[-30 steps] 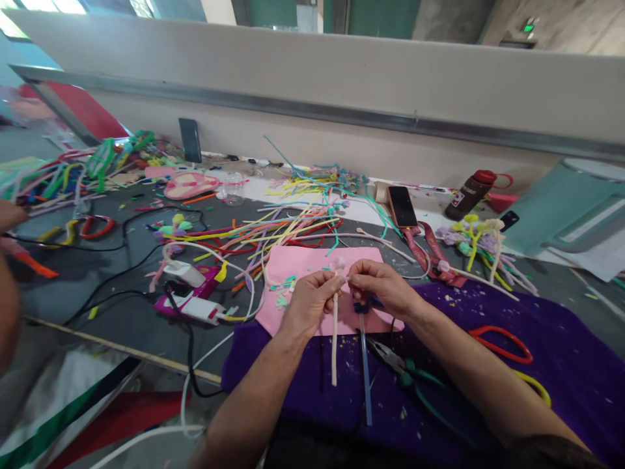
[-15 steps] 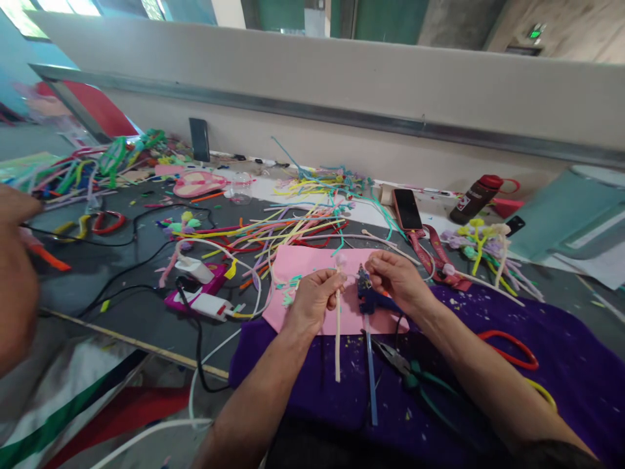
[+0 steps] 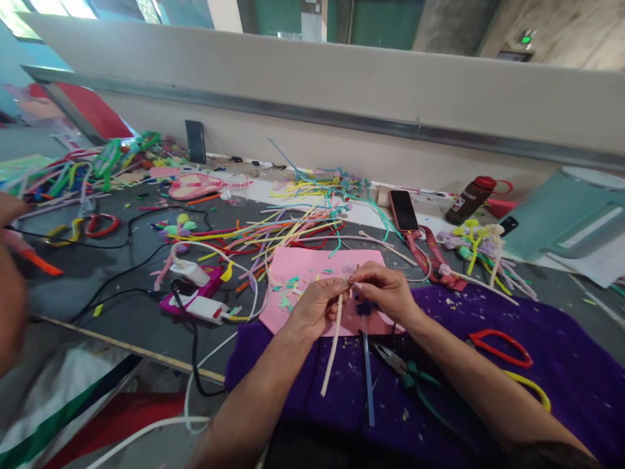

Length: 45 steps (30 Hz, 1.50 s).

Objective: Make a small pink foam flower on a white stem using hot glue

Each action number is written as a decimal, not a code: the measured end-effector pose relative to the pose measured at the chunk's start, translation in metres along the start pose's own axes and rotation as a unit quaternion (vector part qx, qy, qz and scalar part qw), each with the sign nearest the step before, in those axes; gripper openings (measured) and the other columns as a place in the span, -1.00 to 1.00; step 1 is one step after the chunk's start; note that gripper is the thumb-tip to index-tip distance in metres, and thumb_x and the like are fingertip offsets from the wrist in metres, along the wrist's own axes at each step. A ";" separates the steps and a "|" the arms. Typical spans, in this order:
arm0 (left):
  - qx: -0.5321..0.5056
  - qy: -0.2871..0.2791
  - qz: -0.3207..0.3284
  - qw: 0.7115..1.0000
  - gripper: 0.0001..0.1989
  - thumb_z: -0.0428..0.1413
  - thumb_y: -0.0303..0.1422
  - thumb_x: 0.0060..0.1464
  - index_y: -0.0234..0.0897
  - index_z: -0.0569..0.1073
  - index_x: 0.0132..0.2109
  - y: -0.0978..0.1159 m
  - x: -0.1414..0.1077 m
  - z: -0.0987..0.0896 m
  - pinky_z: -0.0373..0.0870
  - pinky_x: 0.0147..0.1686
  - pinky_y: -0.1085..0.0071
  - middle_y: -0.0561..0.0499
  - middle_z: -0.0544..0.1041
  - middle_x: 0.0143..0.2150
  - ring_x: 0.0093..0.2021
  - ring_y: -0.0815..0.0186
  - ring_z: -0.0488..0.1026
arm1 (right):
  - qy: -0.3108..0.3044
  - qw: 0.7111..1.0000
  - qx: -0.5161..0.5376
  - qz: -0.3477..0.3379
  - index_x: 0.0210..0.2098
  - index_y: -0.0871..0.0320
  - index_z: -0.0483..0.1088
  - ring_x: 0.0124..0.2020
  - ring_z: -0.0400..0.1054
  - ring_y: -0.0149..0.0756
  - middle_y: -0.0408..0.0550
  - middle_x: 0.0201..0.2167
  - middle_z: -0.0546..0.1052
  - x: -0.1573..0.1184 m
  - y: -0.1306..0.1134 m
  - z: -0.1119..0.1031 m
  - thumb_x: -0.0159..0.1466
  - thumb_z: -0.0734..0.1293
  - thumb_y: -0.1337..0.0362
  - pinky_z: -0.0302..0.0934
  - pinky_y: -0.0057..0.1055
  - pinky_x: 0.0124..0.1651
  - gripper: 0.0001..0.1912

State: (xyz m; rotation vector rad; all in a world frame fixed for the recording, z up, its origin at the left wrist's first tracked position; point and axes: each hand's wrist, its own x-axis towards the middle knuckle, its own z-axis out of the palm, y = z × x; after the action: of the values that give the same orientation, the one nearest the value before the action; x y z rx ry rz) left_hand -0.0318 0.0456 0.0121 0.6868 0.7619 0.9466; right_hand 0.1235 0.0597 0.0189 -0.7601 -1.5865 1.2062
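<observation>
My left hand (image 3: pixel 319 303) pinches a cream pipe cleaner (image 3: pixel 332 352) whose long end hangs down toward me. At its top sits a pale lilac fuzzy flower (image 3: pixel 348 269). The fingers of my right hand (image 3: pixel 383 290) are closed at the flower's base, touching the left fingertips; what exactly they pinch is too small to make out. Beneath both hands lies a pink foam sheet (image 3: pixel 288 264) with small green clippings. A dark blue glue gun (image 3: pixel 364 306), partly hidden by my right hand, has a clear glue stick (image 3: pixel 368 371) coming out toward me.
Green-handled pliers (image 3: pixel 415 374) and red-and-yellow-handled tool grips (image 3: pixel 502 348) lie on the purple cloth (image 3: pixel 561 345). Loose pipe cleaners (image 3: pixel 293 225) spread behind the sheet. A purple power strip (image 3: pixel 209 283) with cables stands left, a phone (image 3: pixel 404 212) behind. Another person's arm (image 3: pixel 12 293) shows at left.
My right hand has moved left from beside the glue gun's tip to meet my left hand at the flower. The pipe cleaner's lower end has swung left.
</observation>
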 end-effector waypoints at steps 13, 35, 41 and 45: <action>0.030 0.048 0.042 0.998 -0.76 0.23 -0.28 -0.20 -0.39 0.42 -0.46 0.006 -0.002 0.002 -0.11 -0.80 0.64 0.14 0.32 -0.65 -0.78 0.64 0.07 | 0.014 0.991 -0.136 0.010 -0.43 0.16 0.36 -0.60 0.26 -0.44 -0.14 -0.55 0.41 -0.001 -0.022 -0.005 0.12 0.33 0.23 0.16 -0.48 -0.54 -0.88; 0.078 0.029 0.022 0.996 -0.69 0.20 -0.20 -0.17 -0.38 0.35 -0.56 0.003 -0.005 0.004 -0.08 -0.79 0.62 0.12 0.31 -0.69 -0.78 0.61 0.07 | -0.073 0.988 -0.099 0.094 -0.43 0.22 0.36 -0.59 0.20 -0.47 -0.17 -0.58 0.36 0.002 -0.025 -0.014 0.12 0.29 0.25 0.12 -0.51 -0.53 -0.86; 0.057 0.003 -0.018 0.998 -0.73 0.18 -0.23 -0.15 -0.39 0.46 -0.38 0.004 -0.006 0.002 -0.15 -0.82 0.63 0.10 0.38 -0.65 -0.81 0.63 0.06 | -0.067 0.985 -0.154 0.041 -0.40 0.20 0.39 -0.52 0.21 -0.46 -0.14 -0.50 0.39 0.005 -0.038 -0.033 0.11 0.30 0.29 0.11 -0.50 -0.48 -0.91; 0.076 0.003 -0.028 0.997 -0.76 0.16 -0.24 -0.13 -0.38 0.46 -0.43 0.005 -0.007 0.003 -0.16 -0.84 0.62 0.11 0.36 -0.70 -0.83 0.62 0.04 | -0.033 0.975 -0.221 -0.018 -0.44 0.17 0.39 -0.50 0.22 -0.42 -0.12 -0.50 0.40 0.007 -0.044 -0.040 0.12 0.29 0.31 0.10 -0.47 -0.47 -0.94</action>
State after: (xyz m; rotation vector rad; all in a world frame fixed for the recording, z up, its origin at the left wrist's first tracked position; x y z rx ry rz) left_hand -0.0340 0.0414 0.0198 0.7920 0.8603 0.8455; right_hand 0.1618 0.0654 0.0643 -0.9733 -1.9464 0.8646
